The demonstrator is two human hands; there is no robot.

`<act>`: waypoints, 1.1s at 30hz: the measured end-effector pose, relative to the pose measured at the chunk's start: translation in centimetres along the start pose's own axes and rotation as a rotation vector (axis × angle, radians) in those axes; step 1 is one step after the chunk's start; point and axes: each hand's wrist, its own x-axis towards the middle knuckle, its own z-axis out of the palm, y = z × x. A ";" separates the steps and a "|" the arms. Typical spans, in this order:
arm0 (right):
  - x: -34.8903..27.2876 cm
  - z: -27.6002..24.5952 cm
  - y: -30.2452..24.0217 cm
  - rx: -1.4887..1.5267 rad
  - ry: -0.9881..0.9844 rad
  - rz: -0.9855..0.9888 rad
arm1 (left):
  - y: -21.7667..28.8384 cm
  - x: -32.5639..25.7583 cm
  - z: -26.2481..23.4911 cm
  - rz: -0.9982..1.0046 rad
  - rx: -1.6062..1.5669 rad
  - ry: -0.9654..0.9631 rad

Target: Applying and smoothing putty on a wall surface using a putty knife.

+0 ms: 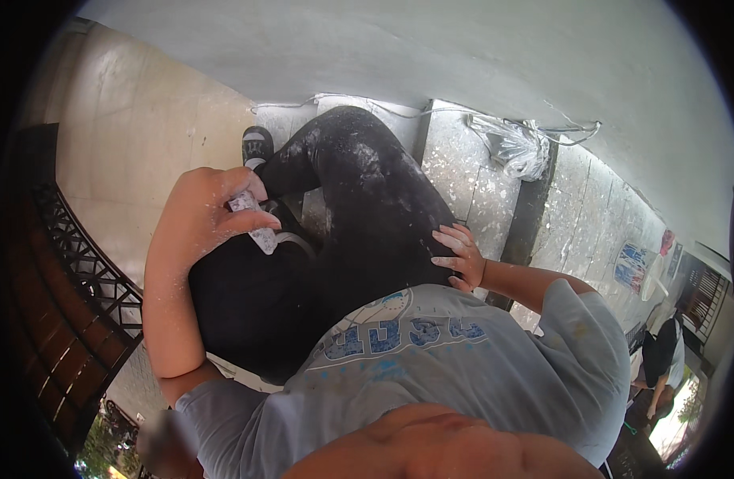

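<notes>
A: Above, left hand [199,219], dusted white; fingers curled around what?

B: Small white paint-flecked block [253,223], gripped just left of the raised black-trousered knee [367,199].

A: Right hand [461,257]?

B: Flat on that knee's right side, fingers spread, holding nothing. Clear plastic bag [514,148] beyond the knee, on speckled steps [470,184].

A crumpled clear plastic bag [514,148] lies on the speckled grey stone step [462,176], against the pale plastered wall [431,48]. A thin white cord [303,102] runs along the foot of that wall. A dark metal railing with scrollwork [79,263] curves at the left, beside beige floor tiles [135,136]. Far right, another person in black and white [662,359] bends over.
</notes>
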 end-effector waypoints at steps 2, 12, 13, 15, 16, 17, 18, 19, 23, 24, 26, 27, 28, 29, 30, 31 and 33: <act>0.0 0.0 -0.1 0.009 0.058 -0.005 | -0.2 0.1 0.2 -0.104 0.007 -0.035; 0.6 -0.2 -2.3 -0.071 0.061 -0.030 | -0.5 -0.1 2.1 -0.057 0.108 -0.048; 0.7 -0.2 -2.6 -0.051 0.118 -0.043 | -0.5 -0.3 2.1 -0.005 0.101 -0.037; 0.6 -0.2 -3.5 -0.081 0.072 -0.003 | -0.3 -0.6 2.4 -0.026 0.088 0.005; 0.5 -0.3 -3.9 -0.102 0.085 -0.006 | -0.1 -0.7 2.6 -0.016 0.142 0.019; 0.5 -0.3 -4.6 -0.068 0.158 -0.048 | 0.1 -1.0 2.9 0.052 0.124 0.043; 0.5 -0.5 -5.2 -0.067 0.175 -0.044 | 0.5 -1.3 3.2 0.064 0.136 0.103; 0.7 -0.6 -5.9 -0.096 0.146 -0.046 | 1.1 -1.7 3.7 0.000 0.177 0.157; 4.0 -2.2 -9.2 -0.198 0.347 -0.182 | 4.9 -2.8 6.0 0.258 -0.255 0.272; 5.6 -3.0 -10.0 -0.240 0.427 -0.245 | 6.1 -2.9 6.4 0.046 -0.347 0.214; 9.6 -5.1 -11.5 -0.315 0.573 -0.397 | 8.6 -2.6 6.9 0.114 -0.498 0.194; 11.6 -6.2 -12.3 -0.363 0.589 -0.412 | 9.7 -2.3 7.1 0.073 -0.621 0.220; 13.6 -7.3 -13.1 -0.313 0.699 -0.462 | 10.7 -2.0 7.3 0.099 -0.636 0.175; 15.3 -8.3 -13.9 -0.298 0.702 -0.431 | 11.4 -1.7 7.4 0.124 -0.696 0.134; 16.9 -9.3 -14.6 -0.244 0.787 -0.488 | 11.8 -1.3 7.4 0.132 -0.759 0.104; 18.2 -10.1 -15.1 -0.214 0.771 -0.446 | 12.0 -1.0 7.3 0.149 -0.740 0.134; 20.0 -11.1 -15.5 -0.182 0.785 -0.505 | 11.9 0.0 7.3 0.143 -1.035 0.198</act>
